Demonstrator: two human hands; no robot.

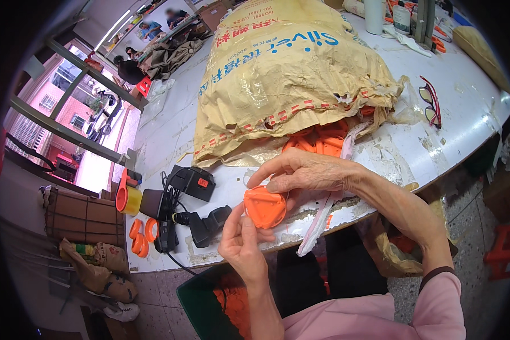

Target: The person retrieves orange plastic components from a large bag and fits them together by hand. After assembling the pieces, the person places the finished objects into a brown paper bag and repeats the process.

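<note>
Between my two hands, over the near edge of the table, is a round orange plastic part with a raised triangular shape on its face. My left hand pinches its lower left rim between thumb and fingertips. From above and the right, my right hand grips its upper edge, the fingers curled round it; some fingertips are hidden behind the part. Just beyond my right hand, more orange plastic parts show at the torn mouth of a large yellow woven sack. A pale fabric strip hangs over the table edge beside the right wrist.
Black power adapters with cables, a yellow tape roll and loose orange rings lie left on the table. Red-framed glasses rest at right. Below stands a green bin holding orange material. Other people sit in the far background.
</note>
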